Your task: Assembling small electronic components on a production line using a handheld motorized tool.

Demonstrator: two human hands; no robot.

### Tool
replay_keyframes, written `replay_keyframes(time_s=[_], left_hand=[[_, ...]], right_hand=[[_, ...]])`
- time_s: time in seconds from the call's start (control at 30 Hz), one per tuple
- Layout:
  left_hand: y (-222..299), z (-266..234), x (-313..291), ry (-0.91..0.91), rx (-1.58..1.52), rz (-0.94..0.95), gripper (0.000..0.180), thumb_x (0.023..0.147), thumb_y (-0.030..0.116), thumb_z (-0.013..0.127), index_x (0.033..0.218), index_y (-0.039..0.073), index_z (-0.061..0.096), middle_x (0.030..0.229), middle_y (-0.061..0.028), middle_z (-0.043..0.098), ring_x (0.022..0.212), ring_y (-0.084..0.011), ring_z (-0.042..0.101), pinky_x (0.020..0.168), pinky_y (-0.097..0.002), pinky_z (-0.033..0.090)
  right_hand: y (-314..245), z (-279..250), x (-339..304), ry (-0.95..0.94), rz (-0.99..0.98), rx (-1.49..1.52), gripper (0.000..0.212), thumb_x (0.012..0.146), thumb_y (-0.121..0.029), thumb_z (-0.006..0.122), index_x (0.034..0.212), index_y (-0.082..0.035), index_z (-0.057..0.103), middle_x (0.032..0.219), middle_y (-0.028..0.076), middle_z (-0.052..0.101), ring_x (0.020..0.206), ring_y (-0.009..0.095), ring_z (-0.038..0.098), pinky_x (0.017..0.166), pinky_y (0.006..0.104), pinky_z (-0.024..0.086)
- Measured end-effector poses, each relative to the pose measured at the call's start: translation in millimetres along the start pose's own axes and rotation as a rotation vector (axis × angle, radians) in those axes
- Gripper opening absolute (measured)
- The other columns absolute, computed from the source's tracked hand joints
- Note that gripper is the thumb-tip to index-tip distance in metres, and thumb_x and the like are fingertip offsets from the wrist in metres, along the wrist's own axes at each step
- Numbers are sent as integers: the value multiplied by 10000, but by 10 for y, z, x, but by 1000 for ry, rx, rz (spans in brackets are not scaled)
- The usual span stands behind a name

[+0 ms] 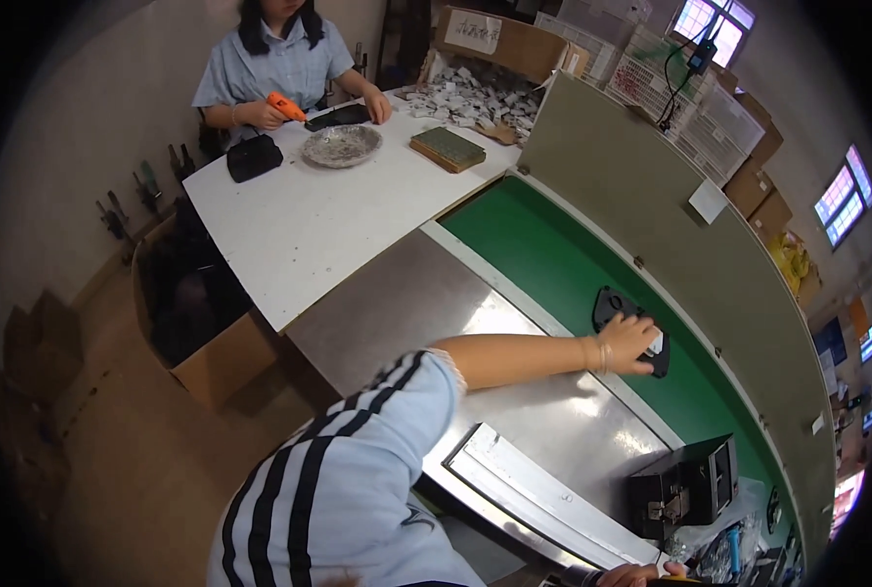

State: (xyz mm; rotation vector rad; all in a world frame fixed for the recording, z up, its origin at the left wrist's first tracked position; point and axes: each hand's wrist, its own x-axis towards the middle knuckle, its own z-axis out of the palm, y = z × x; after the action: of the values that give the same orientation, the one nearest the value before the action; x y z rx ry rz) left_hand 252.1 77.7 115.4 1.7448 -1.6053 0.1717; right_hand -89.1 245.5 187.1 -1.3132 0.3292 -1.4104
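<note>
My left arm, in a white sleeve with dark stripes, stretches across the metal bench to the green belt. My left hand (627,342) is over a black plastic part (607,301) lying on the belt. Its fingers are spread across the part, and a small whitish piece (657,341) shows beside them. At the lower edge my right hand (633,575) is only partly in view, with its fingers curled. A dark cylindrical thing (581,575) lies close by it. What the right hand grips is cut off by the frame.
A black metal box (685,486) with a latch and plastic bags (724,543) stand at lower right. A white bar (524,479) runs along the bench's near edge. Across a white table (309,225), a person holds an orange glue gun (285,107) near a metal dish (342,147).
</note>
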Motion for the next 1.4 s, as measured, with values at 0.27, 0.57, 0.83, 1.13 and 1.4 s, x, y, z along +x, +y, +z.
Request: replay_keyframes(time_s=[0.27, 0.57, 0.83, 1.13, 1.4], left_hand=[[-156, -1190, -1591, -227, -131, 19, 556, 891, 361, 595, 1317, 34, 448, 1309, -169, 520, 1126, -308, 530, 1017, -407, 367], [-472, -1506, -1936, -42, -130, -305, 435, 906, 241, 566, 1297, 71, 478, 1176, -80, 622, 1051, -259, 573, 990, -401, 385], [-471, -1370, -1953, -66, -118, -209, 357, 922, 201, 558, 1255, 99, 482, 1082, -61, 649, 1015, -176, 619, 1025, -361, 335], [-472, -1317, -1903, -47, -99, -214, 429, 882, 193, 599, 1276, 74, 474, 1065, -74, 641, 1007, -245, 579, 979, -392, 372], [-467, -1359, -1871, -108, -118, -223, 495, 888, 207, 578, 1354, 112, 443, 1147, -78, 622, 1058, -252, 558, 1012, -386, 354]], right_hand=[[363, -375, 44, -102, 55, 53, 430, 851, -7, 660, 1171, -53, 376, 593, 128, 529, 440, 178, 459, 407, 309, 434], [894, 339, 236, -532, 255, 604, 430, 846, 24, 625, 1204, -14, 391, 620, 135, 511, 476, 207, 476, 431, 348, 428], [721, 978, 1, -522, 249, 518, 408, 831, -124, 729, 1083, -45, 418, 574, 32, 444, 451, 149, 432, 411, 265, 364], [939, 771, 90, -554, 231, 592, 388, 832, -131, 730, 1069, -32, 440, 574, 18, 463, 432, 142, 417, 416, 267, 378], [856, 697, 178, -532, 214, 547, 408, 802, -124, 751, 1050, -13, 447, 587, 37, 482, 479, 155, 461, 440, 266, 402]])
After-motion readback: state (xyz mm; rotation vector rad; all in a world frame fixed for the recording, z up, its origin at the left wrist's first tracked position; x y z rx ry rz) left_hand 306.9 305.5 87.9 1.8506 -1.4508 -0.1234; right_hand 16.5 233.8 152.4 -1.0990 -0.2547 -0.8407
